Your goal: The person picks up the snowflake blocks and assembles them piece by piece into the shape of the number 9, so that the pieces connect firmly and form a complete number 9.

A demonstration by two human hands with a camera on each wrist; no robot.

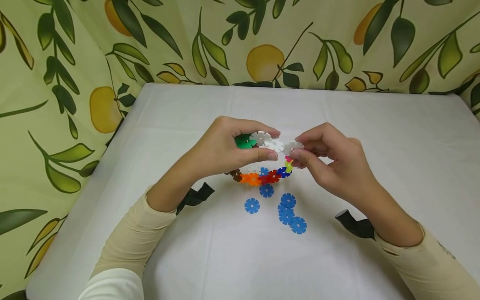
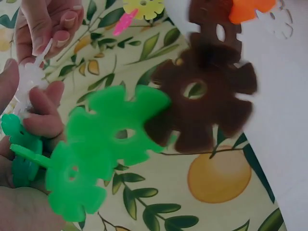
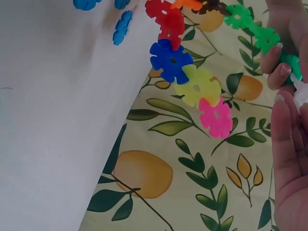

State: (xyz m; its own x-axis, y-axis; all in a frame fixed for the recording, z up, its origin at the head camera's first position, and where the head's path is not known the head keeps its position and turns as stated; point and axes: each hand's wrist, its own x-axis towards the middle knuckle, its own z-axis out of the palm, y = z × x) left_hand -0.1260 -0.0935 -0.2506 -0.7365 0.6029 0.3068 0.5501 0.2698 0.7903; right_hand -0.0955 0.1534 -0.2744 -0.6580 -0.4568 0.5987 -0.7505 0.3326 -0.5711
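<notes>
Notched plastic discs are linked into a curved chain. My left hand [image 1: 219, 146] holds its upper end, thumb and fingers around green discs [image 1: 244, 142] and white discs [image 1: 273, 144]. At the tip of this end, my right hand [image 1: 333, 160] pinches a white disc [image 1: 291, 147] between thumb and fingertips. From the left hand the chain hangs through green discs [image 2: 118, 125], brown discs [image 2: 202, 96], orange discs [image 1: 251, 179], red discs [image 1: 271, 176] and a dark blue disc [image 3: 171, 61]. A yellow disc [image 3: 197, 86] and a pink disc [image 3: 216, 118] form the other end.
Several loose blue discs [image 1: 252, 206] lie on the white tabletop [image 1: 225, 254] in front of the chain. Beyond the chain are a loose white disc [image 1: 253, 169] and another blue disc [image 1: 264, 171]. A leaf-and-fruit patterned cloth [image 1: 172, 41] hangs behind and left. Black straps [image 1: 356, 225] are at both wrists.
</notes>
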